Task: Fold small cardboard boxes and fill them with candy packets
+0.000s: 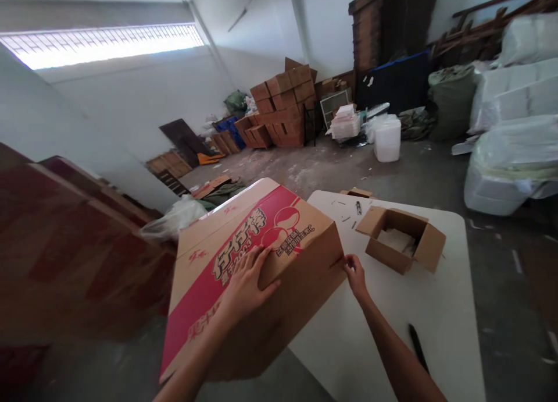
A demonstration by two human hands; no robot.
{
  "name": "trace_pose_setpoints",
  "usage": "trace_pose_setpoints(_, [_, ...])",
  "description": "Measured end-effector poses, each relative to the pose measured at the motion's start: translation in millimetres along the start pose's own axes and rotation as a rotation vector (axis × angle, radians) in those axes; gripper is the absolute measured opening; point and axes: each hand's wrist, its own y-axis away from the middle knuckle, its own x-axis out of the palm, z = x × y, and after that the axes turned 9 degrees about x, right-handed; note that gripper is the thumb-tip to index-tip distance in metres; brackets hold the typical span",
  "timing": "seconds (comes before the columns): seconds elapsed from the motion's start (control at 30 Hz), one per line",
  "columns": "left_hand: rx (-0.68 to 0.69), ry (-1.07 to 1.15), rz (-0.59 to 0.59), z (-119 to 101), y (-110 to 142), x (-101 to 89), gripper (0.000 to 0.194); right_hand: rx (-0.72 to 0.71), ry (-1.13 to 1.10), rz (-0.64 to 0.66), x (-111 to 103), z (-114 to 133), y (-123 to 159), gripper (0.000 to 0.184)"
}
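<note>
A large brown cardboard box (226,239) with a red printed panel rests tilted over the left edge of a white table (436,320). My left hand (246,280) lies on the box's top, fingers curled over its upper edge, gripping it. At the box's right corner, my right hand (355,274) pinches the cardboard with closed fingers.
A small open cardboard box (403,239) sits on the table's far part, with small bits beyond it. A black knife-like object (418,347) lies by my right forearm. Stacked red-brown cartons (65,245) stand at left. Boxes, white bundles and a white tub line the far walls.
</note>
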Motion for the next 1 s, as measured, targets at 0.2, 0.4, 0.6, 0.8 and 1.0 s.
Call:
trace_pose_setpoints(0.2, [-0.011, 0.019, 0.0, -1.4, 1.0, -4.8, 0.073, -0.082, 0.184, 0.126, -16.6, 11.1, -1.1, 0.028])
trace_pose_setpoints(0.4, [-0.048, -0.033, -0.017, -6.7, -3.4, 2.5, 0.077, -0.197, 0.445, 0.416, -44.4, 42.5, -8.1, 0.01])
trace_pose_setpoints(0.6, [-0.106, -0.13, -0.046, -21.4, -21.7, 10.5, 0.079, -0.298, 0.851, 0.393, -22.1, 66.8, 21.0, 0.016])
trace_pose_setpoints(0.8, [-0.151, -0.23, -0.071, -14.0, -37.4, 18.9, 0.087, -0.345, 0.985, 0.254, 26.2, 65.7, 57.6, 0.02])
trace_pose_setpoints(1.0, [-0.172, -0.192, -0.024, 15.5, -44.9, 10.2, 0.093, -0.37, 0.878, 0.369, 30.3, 60.5, 67.5, 0.016])
